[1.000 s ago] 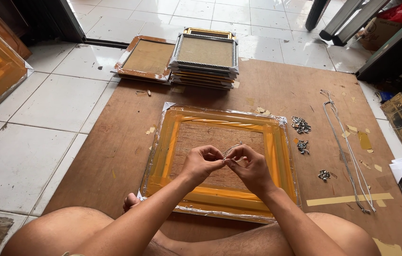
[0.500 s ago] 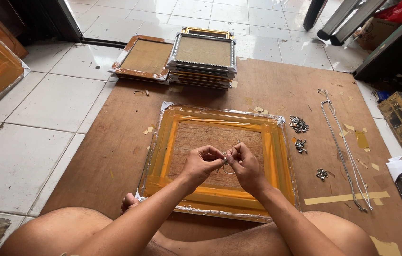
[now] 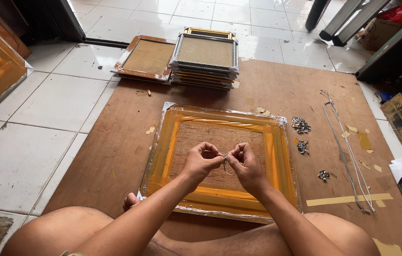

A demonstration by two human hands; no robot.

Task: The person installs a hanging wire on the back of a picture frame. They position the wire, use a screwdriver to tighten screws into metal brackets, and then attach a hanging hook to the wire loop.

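While the person sits on the floor with bent legs, both hands meet in the air over a big orange picture frame (image 3: 220, 199). The left hand (image 3: 202, 161) and the right hand (image 3: 244, 163) are curled up, and their fingertips pinch a small metal hook piece (image 3: 224, 161) between them. This tiny thing sits right in the gap where the two hands come together, touching both. It looks like it hangs mostly up and down, with a thin wire loop (image 3: 230, 171) curving below it, but it is too small to tell which end is which. The orange frame lies flat, back side up, wrapped in shiny clear plastic, on a brown board (image 3: 276, 80) that covers part of the white tile floor (image 3: 44, 128). Its long sides run left to right in front of the person. To the right of the frame lie three little piles of metal bits (image 3: 300, 125), and farther right a long thin wire (image 3: 348, 147) stretches away. A stack of frames (image 3: 205, 59) sits at the far edge of the board, well apart from the hands.
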